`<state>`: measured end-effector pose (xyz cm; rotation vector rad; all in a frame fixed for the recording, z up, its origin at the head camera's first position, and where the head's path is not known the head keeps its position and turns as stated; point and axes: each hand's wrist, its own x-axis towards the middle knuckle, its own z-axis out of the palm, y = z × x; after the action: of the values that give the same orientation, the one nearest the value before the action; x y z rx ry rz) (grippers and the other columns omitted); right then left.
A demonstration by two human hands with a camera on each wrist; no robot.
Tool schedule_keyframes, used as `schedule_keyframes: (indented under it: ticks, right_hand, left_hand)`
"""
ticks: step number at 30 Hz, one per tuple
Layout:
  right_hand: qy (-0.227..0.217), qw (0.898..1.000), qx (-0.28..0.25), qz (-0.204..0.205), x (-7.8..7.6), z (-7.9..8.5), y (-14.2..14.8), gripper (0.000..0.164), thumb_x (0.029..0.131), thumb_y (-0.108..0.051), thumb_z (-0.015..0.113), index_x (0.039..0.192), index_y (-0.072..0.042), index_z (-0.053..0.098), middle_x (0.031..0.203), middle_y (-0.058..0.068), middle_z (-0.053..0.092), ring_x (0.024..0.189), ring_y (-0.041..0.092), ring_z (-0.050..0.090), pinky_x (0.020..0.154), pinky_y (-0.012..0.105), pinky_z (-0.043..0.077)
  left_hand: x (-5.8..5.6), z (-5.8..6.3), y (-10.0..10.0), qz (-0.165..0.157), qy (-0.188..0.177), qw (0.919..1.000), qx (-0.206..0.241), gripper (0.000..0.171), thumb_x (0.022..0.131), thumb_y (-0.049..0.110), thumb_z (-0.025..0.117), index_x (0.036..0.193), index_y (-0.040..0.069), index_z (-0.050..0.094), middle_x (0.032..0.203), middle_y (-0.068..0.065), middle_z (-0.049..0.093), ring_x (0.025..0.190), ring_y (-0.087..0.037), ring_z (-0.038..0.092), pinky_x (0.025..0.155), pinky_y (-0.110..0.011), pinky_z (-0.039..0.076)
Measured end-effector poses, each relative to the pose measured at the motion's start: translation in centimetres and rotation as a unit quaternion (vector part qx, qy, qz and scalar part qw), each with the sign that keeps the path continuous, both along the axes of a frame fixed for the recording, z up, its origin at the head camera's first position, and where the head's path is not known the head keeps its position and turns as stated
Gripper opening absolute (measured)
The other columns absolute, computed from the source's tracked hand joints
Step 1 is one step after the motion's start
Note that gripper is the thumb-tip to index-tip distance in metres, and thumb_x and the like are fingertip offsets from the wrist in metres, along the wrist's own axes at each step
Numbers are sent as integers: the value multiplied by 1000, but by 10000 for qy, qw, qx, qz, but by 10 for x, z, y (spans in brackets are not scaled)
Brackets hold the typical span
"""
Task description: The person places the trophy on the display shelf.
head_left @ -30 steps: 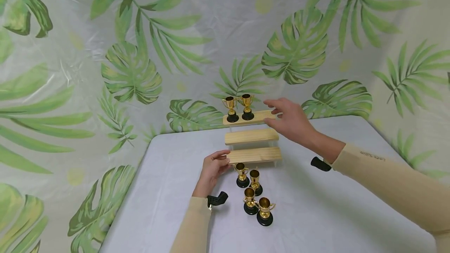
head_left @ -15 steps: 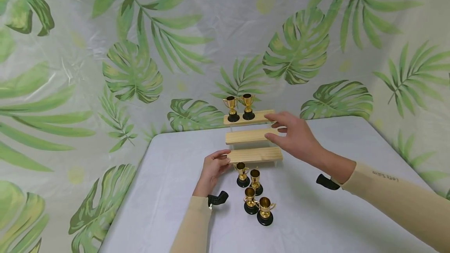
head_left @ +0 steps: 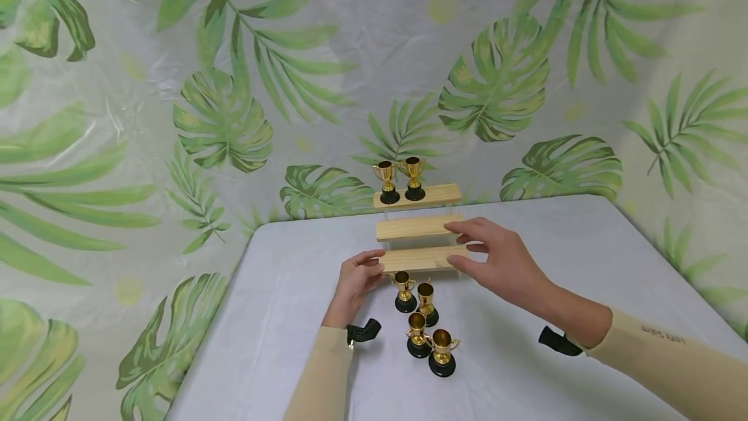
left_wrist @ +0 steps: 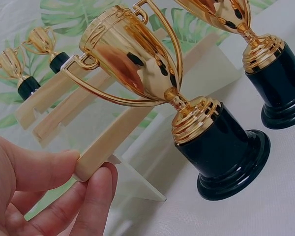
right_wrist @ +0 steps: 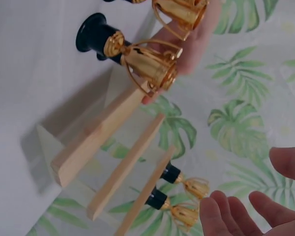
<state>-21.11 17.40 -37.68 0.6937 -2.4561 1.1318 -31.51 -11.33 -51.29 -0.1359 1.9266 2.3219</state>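
A three-step display stand with wooden planks and clear supports stands on the table. My left hand (head_left: 353, 281) pinches the left end of its lowest plank (head_left: 417, 259) between thumb and fingers, which the left wrist view shows up close. Two small gold trophy cups, a left one (head_left: 386, 180) and a right one (head_left: 414, 177), stand on the left half of the top plank (head_left: 441, 194). My right hand (head_left: 508, 264) hovers by the right ends of the lower planks, thumb and fingers spread apart, holding nothing. Several more trophies (head_left: 442, 355) with black bases stand upright in front of the stand.
The middle plank (head_left: 411, 229) carries no trophy. White cloth (head_left: 555, 369) covers the table, and a leaf-patterned curtain (head_left: 327, 115) hangs close behind the stand. A black wrist camera mount (head_left: 363, 331) sits on the left wrist.
My right hand has come down and toward me from beside the top plank to the lower planks. The left hand keeps its pinch on the lowest plank, and the trophies stay put.
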Motion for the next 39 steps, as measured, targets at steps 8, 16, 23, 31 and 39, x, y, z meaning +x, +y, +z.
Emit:
schedule_keyframes:
  ticks: [8,16,23,31,39]
  right_hand:
    - [-76,9999,-90,48,21,-15,3,51,87,-18,81,134,-23,64,120,-11,63,105,15,65,87,34,58]
    - [-274,9993,-237,15,36,-34,9,52,87,-23,82,135,-28,63,121,-16,62,105,9,63,87,30,57]
    - [-564,9975,-433,-34,46,-49,8,49,86,-24,83,131,-24,65,119,-14,63,104,11,65,86,29,57]
    - [-774,9948,-654,61,53,-69,3,46,86,-25,83,128,-28,66,118,-15,64,102,9,65,85,30,58]
    - [-1107,9876,-1077,290,61,-91,-5,48,84,-24,85,127,-32,66,119,-13,65,103,10,66,85,35,58]
  left_hand:
    - [-1,0,1,36,-58,10000,-25,34,86,-8,71,118,2,73,99,-12,67,80,-19,69,79,-36,60]
    - [-1,-1,4,30,-14,10000,-8,34,85,-9,71,118,0,72,97,-11,67,78,-18,69,75,-33,60]
    - [-2,-2,3,80,-53,10000,16,33,85,-9,71,116,2,74,97,-11,67,78,-19,69,72,-30,60]
    - [-1,-1,2,60,-11,10000,9,34,86,-7,71,119,1,72,100,-13,67,82,-19,69,75,-31,60]
    - [0,0,1,82,-78,9999,-6,33,86,-8,71,117,2,73,98,-12,67,80,-19,69,75,-32,60]
